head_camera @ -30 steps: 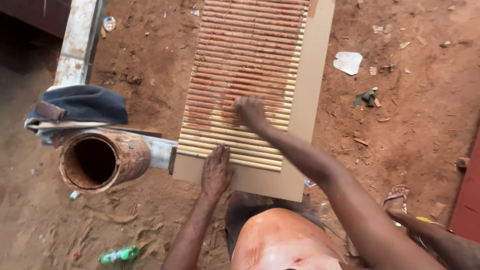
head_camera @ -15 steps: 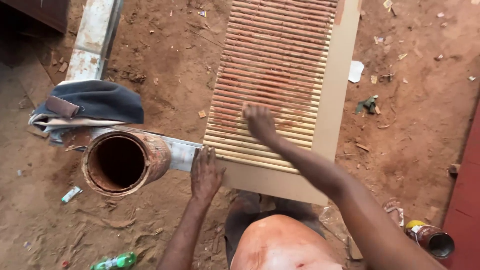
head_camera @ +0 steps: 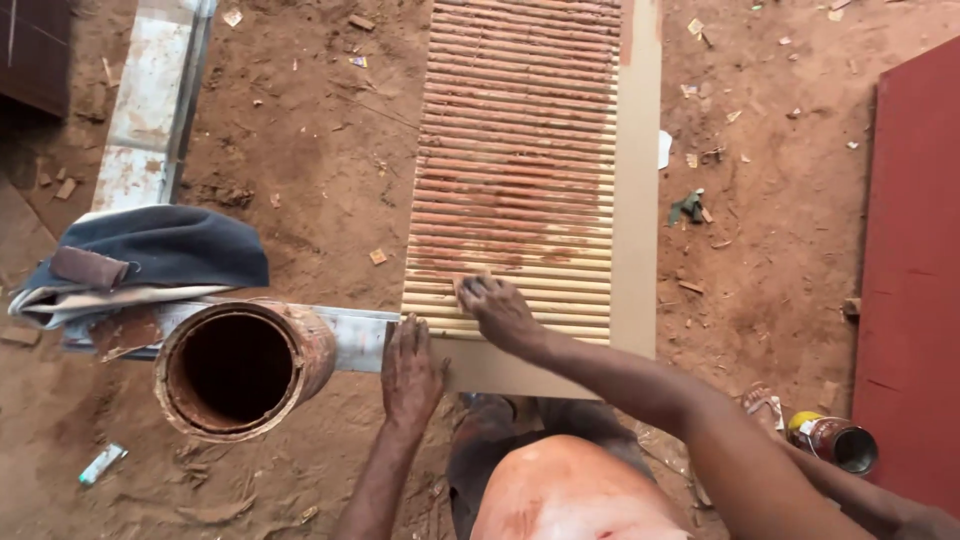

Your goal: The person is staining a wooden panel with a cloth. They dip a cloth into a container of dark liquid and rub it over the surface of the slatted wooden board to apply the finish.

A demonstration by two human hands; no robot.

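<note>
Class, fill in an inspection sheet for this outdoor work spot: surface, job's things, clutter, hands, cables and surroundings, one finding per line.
Surface: bare reddish dirt ground.
Job's things: long slatted panel of thin rods on a flat board, far rods stained reddish, near ones pale.
Clutter: open tin can, wood scraps, paper bits, a small tube.
Hands: left hand flat on the panel's near corner; right hand pressed on the pale rods, whether it holds anything cannot be told.
Cables: nothing seen.
Surroundings: rusty open pipe, folded dark cloth on a metal beam, red board at right.
</note>
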